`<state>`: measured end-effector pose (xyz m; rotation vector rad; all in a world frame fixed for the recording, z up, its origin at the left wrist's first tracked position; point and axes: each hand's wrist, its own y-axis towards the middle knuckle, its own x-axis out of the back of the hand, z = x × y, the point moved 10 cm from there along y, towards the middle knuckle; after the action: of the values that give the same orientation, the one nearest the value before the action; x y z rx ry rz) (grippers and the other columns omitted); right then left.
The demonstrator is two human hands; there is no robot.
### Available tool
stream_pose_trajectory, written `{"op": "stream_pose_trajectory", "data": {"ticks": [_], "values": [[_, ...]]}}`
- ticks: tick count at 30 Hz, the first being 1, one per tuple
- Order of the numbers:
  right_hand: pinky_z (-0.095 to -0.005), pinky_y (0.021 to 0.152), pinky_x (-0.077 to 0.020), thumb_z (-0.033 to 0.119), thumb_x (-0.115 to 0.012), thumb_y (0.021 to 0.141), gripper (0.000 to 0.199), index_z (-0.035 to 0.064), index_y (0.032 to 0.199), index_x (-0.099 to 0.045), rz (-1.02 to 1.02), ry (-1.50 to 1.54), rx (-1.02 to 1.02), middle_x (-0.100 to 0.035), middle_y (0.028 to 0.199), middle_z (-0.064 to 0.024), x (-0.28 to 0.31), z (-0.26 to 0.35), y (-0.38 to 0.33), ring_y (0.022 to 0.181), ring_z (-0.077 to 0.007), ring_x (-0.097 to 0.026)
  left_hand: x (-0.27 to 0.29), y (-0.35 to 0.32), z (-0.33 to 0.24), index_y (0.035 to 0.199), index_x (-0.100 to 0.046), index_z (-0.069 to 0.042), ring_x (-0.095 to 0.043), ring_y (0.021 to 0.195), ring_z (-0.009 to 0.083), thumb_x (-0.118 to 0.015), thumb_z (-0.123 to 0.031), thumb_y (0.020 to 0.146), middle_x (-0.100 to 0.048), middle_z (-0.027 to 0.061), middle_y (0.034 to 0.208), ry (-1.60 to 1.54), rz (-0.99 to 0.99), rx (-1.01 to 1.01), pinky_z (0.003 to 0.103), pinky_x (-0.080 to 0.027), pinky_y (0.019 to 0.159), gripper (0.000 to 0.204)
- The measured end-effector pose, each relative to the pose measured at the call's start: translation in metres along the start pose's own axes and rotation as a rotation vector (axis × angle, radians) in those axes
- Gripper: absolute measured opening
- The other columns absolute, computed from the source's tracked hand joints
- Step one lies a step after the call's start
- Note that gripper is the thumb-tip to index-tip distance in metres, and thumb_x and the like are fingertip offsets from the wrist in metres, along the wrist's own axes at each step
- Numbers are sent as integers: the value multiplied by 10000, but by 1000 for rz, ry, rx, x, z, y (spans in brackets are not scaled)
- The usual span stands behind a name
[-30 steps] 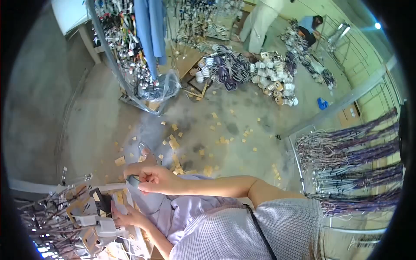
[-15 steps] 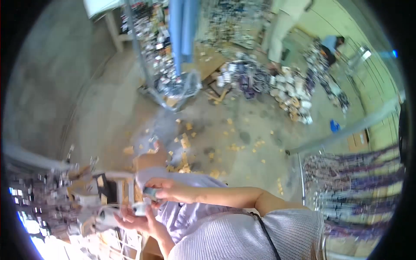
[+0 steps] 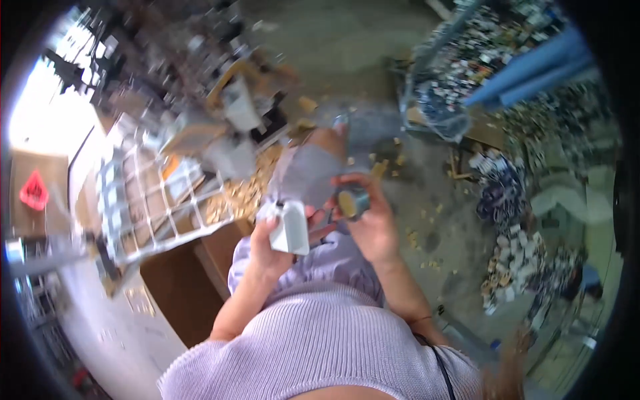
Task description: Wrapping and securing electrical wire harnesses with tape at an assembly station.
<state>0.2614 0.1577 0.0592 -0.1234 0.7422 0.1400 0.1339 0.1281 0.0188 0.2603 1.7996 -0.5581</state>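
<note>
My left hand is closed around a white box-shaped plastic piece with an angled top. Its fingers wrap the left side, and the piece stands tilted over my lap. Close by on the right, my right hand grips a small round grey-green roll with a yellowish face, like a roll of tape. The two things are a short gap apart. Some fingers behind the white piece are partly hidden.
A white wire-grid rack stands at the left beside an open cardboard box. Yellowish scraps are heaped ahead. Blue cloth hangs at the far right, near a pile of white pieces. A person is at the far right.
The view has swung left, bringing the rack and cardboard box nearer the middle. My hands have drawn apart, and the white piece now shows more fully in my left hand.
</note>
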Motion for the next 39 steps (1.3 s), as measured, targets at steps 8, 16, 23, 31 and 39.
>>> {"op": "stream_pose_trajectory", "data": {"ticks": [8,16,23,31,39], "values": [[-260,883,-435,111,-685,805,487,-6,1231,-480,182,-429,18,-536,1107,-44,-18,18,21,999,-109,-531,-32,3,-8,1357,-378,-4,-540,1153,214,-691,-52,746,-542,96,1246,233,-7,-43,484,-440,990,689],[-247,830,-445,152,-795,729,499,-4,1130,-542,159,-729,-20,-522,1023,-29,-20,14,20,944,-105,-542,-22,-4,-21,1310,-320,-107,-527,994,132,-606,53,706,-548,68,1103,906,-128,-165,271,-447,826,687],[-243,775,-461,156,-852,624,519,22,1061,-607,306,-973,-77,-524,994,-29,-42,12,14,892,-116,-555,-26,-14,-25,1214,-481,-14,-515,1054,132,-595,65,617,-551,61,1090,1251,-99,-290,261,-386,932,613],[-274,794,-455,145,-828,576,513,45,1035,-622,674,-1049,-74,-520,981,-43,-57,15,17,903,-163,-553,-38,-11,-13,1177,-517,6,-580,1008,209,-650,0,617,-568,122,1049,1266,-8,-158,309,-450,899,576],[-287,818,-450,118,-799,574,496,16,1026,-624,901,-1112,-14,-528,970,-62,-72,12,11,903,-186,-554,-26,-10,-8,1187,-517,-3,-547,979,124,-658,4,630,-586,58,1052,1192,-87,-130,265,-432,875,575]]}}
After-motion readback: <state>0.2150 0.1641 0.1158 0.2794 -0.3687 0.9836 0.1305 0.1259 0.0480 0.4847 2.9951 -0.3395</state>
